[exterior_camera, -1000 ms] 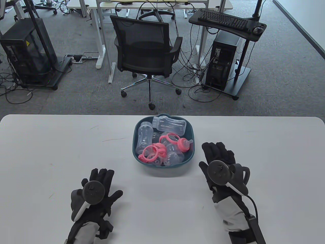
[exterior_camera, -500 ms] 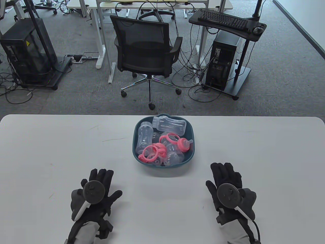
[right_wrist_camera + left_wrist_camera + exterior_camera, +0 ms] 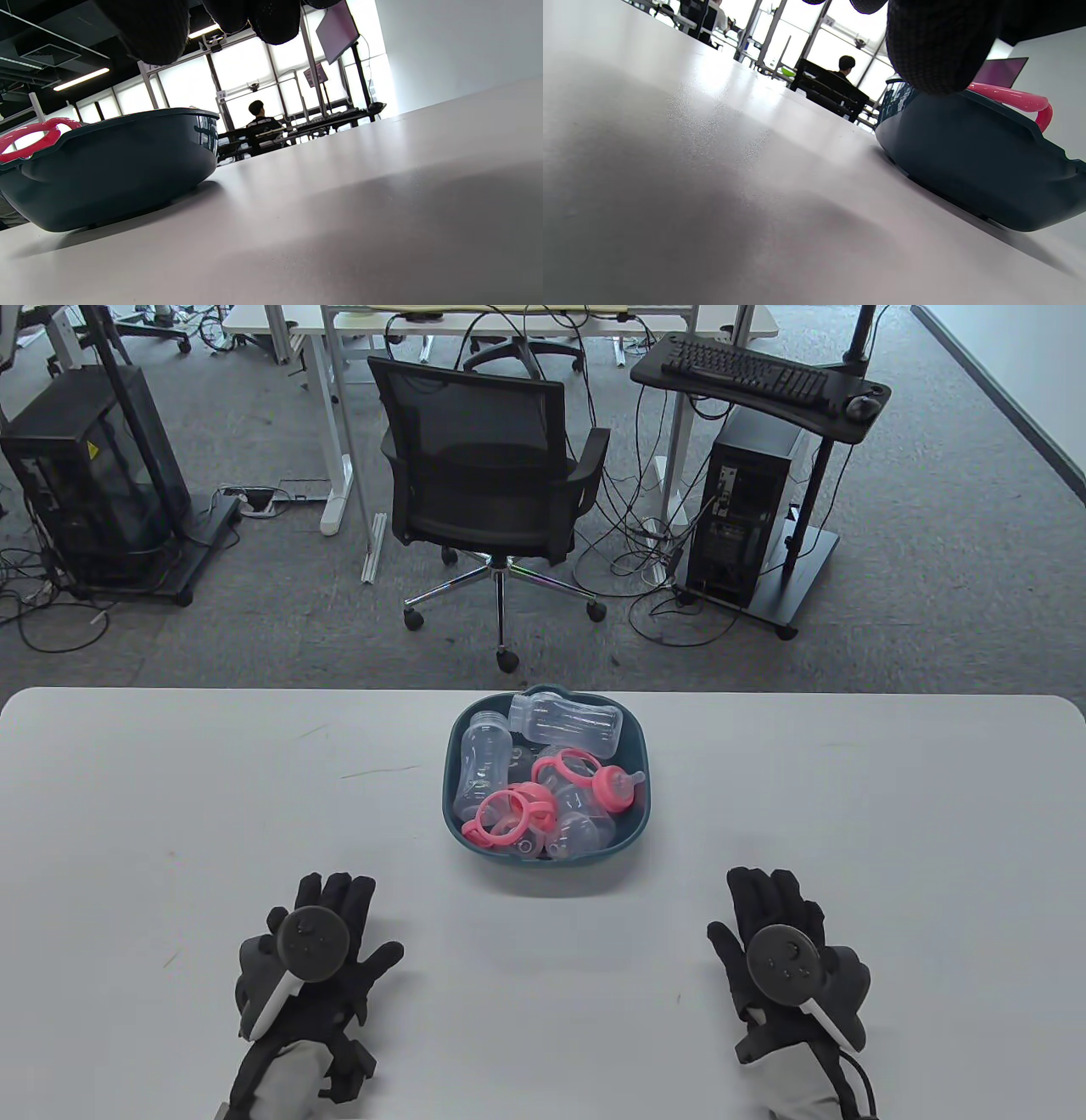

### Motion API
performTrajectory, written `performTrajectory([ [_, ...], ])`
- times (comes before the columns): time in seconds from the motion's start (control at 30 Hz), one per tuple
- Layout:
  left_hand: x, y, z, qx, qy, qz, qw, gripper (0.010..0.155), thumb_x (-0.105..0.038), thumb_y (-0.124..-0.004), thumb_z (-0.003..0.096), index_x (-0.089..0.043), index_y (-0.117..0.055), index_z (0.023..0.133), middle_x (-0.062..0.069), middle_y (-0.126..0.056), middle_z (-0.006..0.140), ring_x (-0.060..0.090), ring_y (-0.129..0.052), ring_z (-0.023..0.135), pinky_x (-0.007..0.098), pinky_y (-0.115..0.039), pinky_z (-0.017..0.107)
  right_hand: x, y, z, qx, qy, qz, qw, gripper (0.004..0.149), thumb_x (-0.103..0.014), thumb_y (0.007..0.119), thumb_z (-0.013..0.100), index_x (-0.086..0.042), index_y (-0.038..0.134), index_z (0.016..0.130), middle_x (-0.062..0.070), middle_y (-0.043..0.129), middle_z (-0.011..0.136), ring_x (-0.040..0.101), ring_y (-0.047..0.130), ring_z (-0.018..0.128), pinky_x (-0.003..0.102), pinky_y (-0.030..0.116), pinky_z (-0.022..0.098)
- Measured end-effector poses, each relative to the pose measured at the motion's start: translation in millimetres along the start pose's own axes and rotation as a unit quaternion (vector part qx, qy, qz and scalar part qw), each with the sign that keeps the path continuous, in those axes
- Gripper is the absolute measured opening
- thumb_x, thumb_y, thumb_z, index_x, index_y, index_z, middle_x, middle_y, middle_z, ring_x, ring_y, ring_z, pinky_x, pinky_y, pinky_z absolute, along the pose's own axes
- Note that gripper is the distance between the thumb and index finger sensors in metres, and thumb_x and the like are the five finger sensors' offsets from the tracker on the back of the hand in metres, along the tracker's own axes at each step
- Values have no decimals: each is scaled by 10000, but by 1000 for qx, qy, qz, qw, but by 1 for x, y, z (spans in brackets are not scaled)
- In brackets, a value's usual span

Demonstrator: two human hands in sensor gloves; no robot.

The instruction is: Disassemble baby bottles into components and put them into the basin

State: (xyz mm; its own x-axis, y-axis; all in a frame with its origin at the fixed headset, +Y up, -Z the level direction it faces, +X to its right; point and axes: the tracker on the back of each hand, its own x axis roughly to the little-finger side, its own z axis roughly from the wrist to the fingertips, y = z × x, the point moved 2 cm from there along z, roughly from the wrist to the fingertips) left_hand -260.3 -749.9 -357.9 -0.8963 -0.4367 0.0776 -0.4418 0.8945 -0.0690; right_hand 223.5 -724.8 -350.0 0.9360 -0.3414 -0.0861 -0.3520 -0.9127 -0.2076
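Bottle parts (image 3: 543,793) fill basin (image 3: 547,861) — both hands, left hand (image 3: 318,950) and right hand (image 3: 785,954), flat on table (image 3: 127,814), fingers straight, holding nothing.

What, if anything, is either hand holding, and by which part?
Nothing is held. The left hand and right hand lie flat on the table, fingers straight, on either side of the basin.

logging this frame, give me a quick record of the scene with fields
basin: dark teal, on the table, far-centre
contents: clear bottles, pink handle rings, pink collar with teat
left hand: flat on the table, fingers spread, holds nothing
right hand: flat on the table, holds nothing
parts outside basin: none seen
task state: looks done, judged from the table view
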Motion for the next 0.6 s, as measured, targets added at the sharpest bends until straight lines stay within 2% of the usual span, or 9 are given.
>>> performTrajectory([
  [0.6, 0, 2, 0, -4, 1, 6, 1000, 829, -556, -796, 433, -443, -285, 1076, -126, -142, 1161, 200, -16, 1156, 538, -2, 749, -2, 4, 0, -11, -8, 14, 1000, 670, -417, 730, 556, -190, 436, 1113, 102, 496, 1159, 383, 325, 1077, 656, 321, 713],
])
